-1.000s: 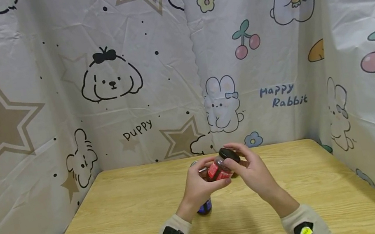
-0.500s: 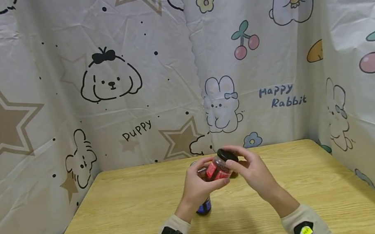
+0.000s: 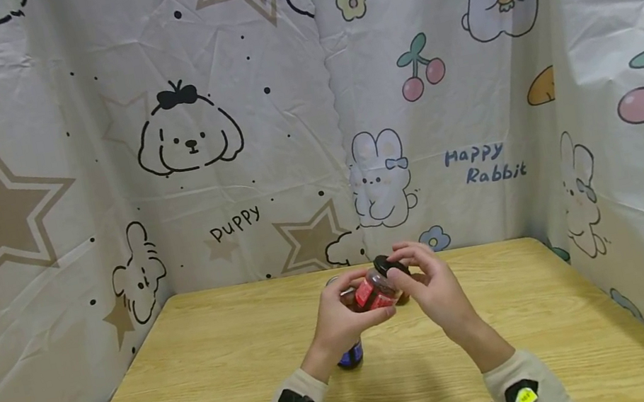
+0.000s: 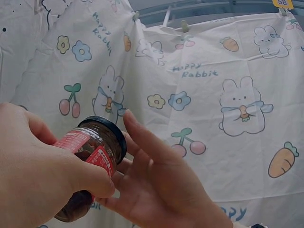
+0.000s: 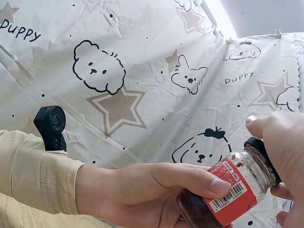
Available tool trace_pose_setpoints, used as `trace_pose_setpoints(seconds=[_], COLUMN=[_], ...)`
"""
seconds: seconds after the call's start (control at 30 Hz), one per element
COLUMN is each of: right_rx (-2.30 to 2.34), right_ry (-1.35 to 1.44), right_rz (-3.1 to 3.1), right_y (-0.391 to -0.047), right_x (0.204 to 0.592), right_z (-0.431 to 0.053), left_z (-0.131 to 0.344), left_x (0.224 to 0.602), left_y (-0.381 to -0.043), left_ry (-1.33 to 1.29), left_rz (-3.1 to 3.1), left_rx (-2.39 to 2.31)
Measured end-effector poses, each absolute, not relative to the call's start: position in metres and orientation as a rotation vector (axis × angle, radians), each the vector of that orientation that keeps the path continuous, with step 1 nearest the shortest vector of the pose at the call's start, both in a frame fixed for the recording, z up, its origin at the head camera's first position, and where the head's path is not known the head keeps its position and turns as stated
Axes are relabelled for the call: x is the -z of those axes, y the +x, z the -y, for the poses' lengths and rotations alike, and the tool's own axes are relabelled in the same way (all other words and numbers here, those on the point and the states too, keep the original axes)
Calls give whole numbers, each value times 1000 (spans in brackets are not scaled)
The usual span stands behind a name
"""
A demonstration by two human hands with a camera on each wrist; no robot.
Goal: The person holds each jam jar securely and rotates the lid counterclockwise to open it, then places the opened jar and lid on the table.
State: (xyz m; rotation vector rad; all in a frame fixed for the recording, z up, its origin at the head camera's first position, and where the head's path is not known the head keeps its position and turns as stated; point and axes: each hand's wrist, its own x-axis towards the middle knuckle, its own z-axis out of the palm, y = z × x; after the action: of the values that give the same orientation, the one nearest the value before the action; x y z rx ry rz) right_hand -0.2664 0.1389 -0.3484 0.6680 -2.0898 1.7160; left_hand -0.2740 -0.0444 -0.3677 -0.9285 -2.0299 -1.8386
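My left hand (image 3: 339,316) grips a glass jar (image 4: 90,149) with a red label and dark contents, its thumb across the label. The jar is tilted, its black lid (image 3: 386,263) pointing up and right toward my right hand (image 3: 443,298). That hand is spread around the lid, fingers loosely bent. In the left wrist view its thumb stands off the lid's edge, and its other fingers are partly hidden behind the jar. A barcode shows on the label in the right wrist view, where the lid (image 5: 266,161) is mostly covered by the right hand.
A dark bottle with a blue label (image 3: 351,355) stands on the wooden table (image 3: 230,375), partly hidden behind my left hand and wrist. Part of a dark brown item (image 3: 403,299) shows behind the held jar. Printed curtains (image 3: 258,133) enclose the table at the back and sides.
The right hand's fingers have loosened and lifted slightly from the lid, which they held more closely half a second ago. The left hand and jar have stayed nearly in place.
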Motion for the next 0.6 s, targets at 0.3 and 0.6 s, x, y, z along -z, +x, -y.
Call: trace_pose_setpoints(seconds=[0.3,0.6], right_rx=[-1746,-1728], right_ry=[532,595], right_rz=[2140,2158], right_y=[-271,-268], right_x=[353,351], right_z=[-137,-139], left_z=[45,46], left_x=[368,369], left_y=[-275,-275], left_ry=[-947,-936], left_rz=[2036,2035], left_rx=[1840,1851])
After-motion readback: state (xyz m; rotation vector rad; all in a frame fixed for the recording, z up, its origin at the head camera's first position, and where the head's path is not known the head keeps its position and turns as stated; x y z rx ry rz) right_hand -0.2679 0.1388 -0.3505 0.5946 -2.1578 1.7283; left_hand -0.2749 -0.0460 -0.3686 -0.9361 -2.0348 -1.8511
